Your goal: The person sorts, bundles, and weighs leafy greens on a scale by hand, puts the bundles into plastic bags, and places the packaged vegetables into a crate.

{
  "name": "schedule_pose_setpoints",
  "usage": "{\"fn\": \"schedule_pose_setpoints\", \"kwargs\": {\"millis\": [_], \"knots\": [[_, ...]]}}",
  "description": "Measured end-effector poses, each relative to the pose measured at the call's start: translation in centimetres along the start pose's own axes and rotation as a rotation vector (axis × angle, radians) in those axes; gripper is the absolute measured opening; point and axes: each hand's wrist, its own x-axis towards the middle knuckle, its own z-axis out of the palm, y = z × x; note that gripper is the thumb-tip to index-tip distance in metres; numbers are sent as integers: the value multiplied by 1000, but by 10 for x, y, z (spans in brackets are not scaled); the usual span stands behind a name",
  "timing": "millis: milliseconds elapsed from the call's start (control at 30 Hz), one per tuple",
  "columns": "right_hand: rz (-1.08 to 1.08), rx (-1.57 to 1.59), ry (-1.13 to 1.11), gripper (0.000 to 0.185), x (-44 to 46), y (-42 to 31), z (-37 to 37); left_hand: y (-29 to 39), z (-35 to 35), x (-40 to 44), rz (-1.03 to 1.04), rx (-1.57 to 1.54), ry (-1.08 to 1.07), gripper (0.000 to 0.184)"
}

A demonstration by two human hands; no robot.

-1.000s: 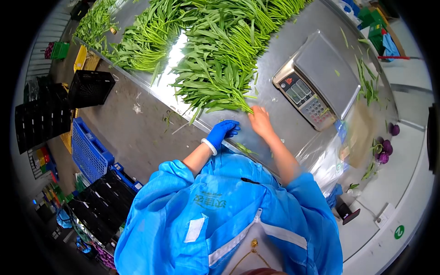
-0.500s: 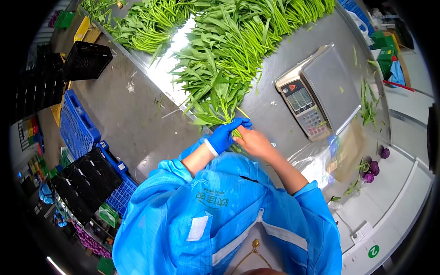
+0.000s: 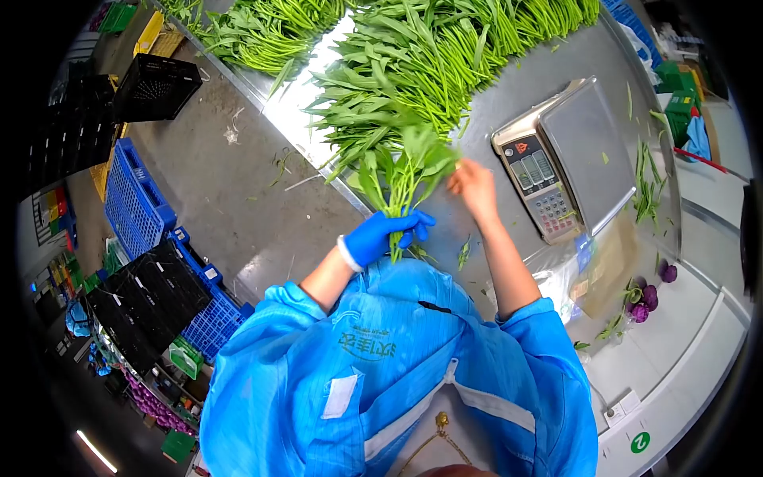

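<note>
My left hand (image 3: 381, 237), in a blue glove, is closed around the stems of a small bunch of leafy greens (image 3: 404, 179) at the table's near edge. The leaves point away from me and the stem ends stick out below the glove. My bare right hand (image 3: 474, 188) is just right of the bunch's leaves, its fingers curled; whether anything is between them is too small to tell. Beyond both hands lies a large pile of long-stemmed greens (image 3: 421, 71) on the metal table (image 3: 509, 83). A scale (image 3: 568, 159) stands to the right of my right hand.
Another pile of greens (image 3: 274, 36) lies at the far left of the table. Clear plastic bags (image 3: 556, 278) and loose leaves (image 3: 648, 187) are at the right. Left of the table are a black crate (image 3: 157, 87), a blue crate (image 3: 135, 195) and stacked black crates (image 3: 151, 298).
The small bunch has come away from the pile into my left hand. My right hand first met the left at the stems, then moved off to the right.
</note>
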Motion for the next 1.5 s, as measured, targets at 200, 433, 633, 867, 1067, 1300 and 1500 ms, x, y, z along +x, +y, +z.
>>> {"fn": "schedule_pose_setpoints", "kwargs": {"millis": [200, 433, 633, 867, 1067, 1300, 1500], "knots": [[-52, 380, -44, 28, -29, -51, -9, 26, -15, -21, 206, -18, -91, 34], [287, 601, -377, 25, -50, -22, 59, -5, -30, -18, 105, -420, -64, 32], [345, 898, -407, 17, -43, -29, 83, -12, -33, -20, -13, -353, 12, 29], [294, 941, -314, 16, -49, -32, 72, 9, -22, -37, 5, -248, -105, 37], [124, 795, 79, 18, -44, -37, 59, 21, -21, -47, -84, -52, 84, 39], [-60, 512, -227, 25, -49, -56, 34, 25, -39, -37, 380, -343, 289, 40], [-113, 180, -511, 25, -70, -25, 77, -1, -21, -5, 267, 45, 81, 49]]}}
